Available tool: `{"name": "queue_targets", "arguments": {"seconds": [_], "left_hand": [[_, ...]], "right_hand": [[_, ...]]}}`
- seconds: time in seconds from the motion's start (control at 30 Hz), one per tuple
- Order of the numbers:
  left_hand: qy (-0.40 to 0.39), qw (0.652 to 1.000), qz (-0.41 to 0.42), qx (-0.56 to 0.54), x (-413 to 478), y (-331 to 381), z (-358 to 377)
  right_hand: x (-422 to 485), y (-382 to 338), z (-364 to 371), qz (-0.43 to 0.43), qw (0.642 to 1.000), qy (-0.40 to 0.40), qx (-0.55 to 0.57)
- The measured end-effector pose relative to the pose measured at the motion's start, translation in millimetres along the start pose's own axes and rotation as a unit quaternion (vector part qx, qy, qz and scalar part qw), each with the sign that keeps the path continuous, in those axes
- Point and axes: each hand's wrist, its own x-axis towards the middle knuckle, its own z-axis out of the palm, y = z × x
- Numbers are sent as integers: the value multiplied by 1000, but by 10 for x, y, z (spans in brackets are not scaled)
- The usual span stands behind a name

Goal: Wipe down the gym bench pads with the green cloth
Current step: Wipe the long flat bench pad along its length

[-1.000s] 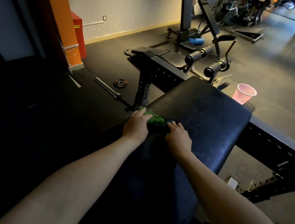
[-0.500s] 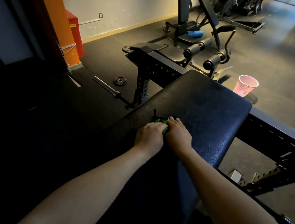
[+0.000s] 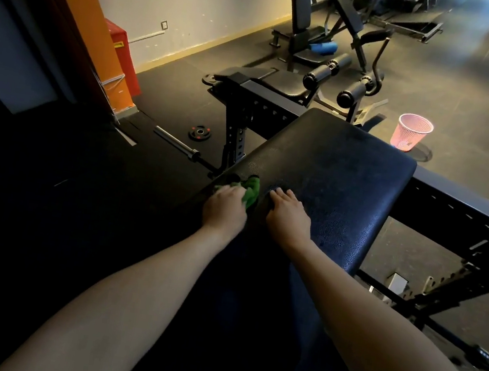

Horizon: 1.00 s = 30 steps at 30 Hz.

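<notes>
Hands: two, the left hand (image 3: 226, 206) and the right hand (image 3: 287, 219). Cloth (image 3: 252, 189): one. Pad (image 3: 333, 172), near: one. Rollers, far: two, left roller (image 3: 326, 72) and right roller (image 3: 355, 91). Basket (image 3: 412, 136), right: one. Barbell (image 3: 176, 144): one. Red box (image 3: 123, 58), left: one.

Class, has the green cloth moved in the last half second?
Yes: the green cloth slid toward the left edge of the bench pad, away from the right hand.

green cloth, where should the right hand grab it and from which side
Probably the bunched fold of the crumpled green cloth that sticks out past the left hand, pinched from above on its right side. The rest is covered by that hand near the left edge of the black bench pad; the right hand lies flat just beside it.
</notes>
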Motion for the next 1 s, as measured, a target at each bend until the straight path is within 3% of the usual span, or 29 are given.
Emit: {"name": "queue_targets", "arguments": {"seconds": [0.3,0.37,0.47,0.53,0.63,0.77,0.9,1.0], "left_hand": [[-23,992,118,-28,-297,158,44],[-7,995,99,-32,-219,82,48],[45,998,-2,-52,9,-110,-6],[18,997,-53,-50,111,-223,-46],[-38,998,-38,15,84,-174,8],[-3,999,-8,40,5,23,7],[15,998,21,63,-218,262,22],[4,996,69,55,-446,499,158]], "right_hand": [[12,126,-7,-17,999,-18,24],[22,96,-6,-12,999,-13,29],[14,76,15,-7,1000,-3,24],[8,85,28,-7,1000,-6,19],[14,95,-5,-11,1000,-9,19],[26,155,-213,-39,997,-48,43],[-183,529,-416,12,997,34,64],[-487,864,-467,62,993,102,-3]]}}
